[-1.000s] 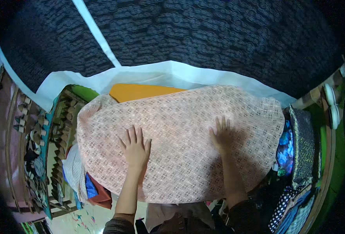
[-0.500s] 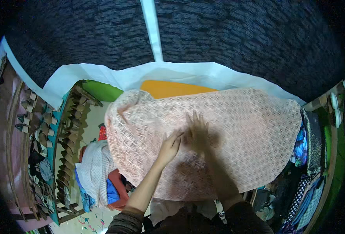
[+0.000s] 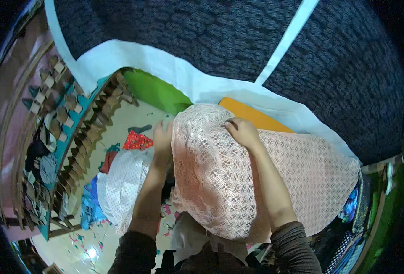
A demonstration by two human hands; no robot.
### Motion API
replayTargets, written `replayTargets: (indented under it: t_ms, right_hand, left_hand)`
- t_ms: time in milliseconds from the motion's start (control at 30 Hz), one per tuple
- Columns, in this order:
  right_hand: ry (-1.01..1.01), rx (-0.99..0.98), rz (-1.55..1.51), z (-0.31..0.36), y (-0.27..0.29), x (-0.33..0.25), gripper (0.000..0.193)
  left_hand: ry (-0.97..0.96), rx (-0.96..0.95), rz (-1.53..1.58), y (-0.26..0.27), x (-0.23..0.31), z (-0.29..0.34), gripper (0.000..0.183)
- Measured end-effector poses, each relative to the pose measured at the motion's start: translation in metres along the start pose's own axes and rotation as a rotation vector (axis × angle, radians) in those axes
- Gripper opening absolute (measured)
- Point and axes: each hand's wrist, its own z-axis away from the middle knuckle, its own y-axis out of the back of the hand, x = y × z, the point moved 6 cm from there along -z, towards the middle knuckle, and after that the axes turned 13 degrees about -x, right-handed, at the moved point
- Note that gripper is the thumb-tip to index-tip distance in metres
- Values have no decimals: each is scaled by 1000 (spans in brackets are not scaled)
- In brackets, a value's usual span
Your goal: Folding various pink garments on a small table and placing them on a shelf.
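A pale pink lace cloth (image 3: pixel 218 182) lies over a wide rounded surface in front of me. Its left part is folded or bunched into a raised double layer, while the right part lies flat. My left hand (image 3: pixel 163 139) is at the cloth's left edge, fingers pointing up and apart; its thumb side is partly hidden against the cloth. At the far side of the folded layer, my right hand (image 3: pixel 244 133) has its fingers curled into the lace and grips it.
An orange panel (image 3: pixel 256 116) stands behind the cloth, before a white-edged dark patterned curtain (image 3: pixel 202 41). Left are a rack of shoes (image 3: pixel 81 150), a white dotted cloth (image 3: pixel 122 182) and a red cloth (image 3: pixel 138 140) on the floor. Folded clothes (image 3: pixel 343 251) are stacked at the right.
My hands have gone from lying flat mid-cloth to its left edge and far side. The cloth's left part is now folded over and bunched. The view has turned left.
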Motion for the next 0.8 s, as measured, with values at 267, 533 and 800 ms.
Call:
replayTargets:
  t_ms: [267,533,800]
  right_hand:
    - [40,-73,228,5,-9,25,33]
    - [33,431,285,1,84,32,34]
    - [-35,221,434,-23,35,49,30]
  left_hand:
    - [82,-289,19,-28,15,-2,45]
    - [-102,538,847,188,7,83,32]
    - [87,86,-558,133,5,106,34]
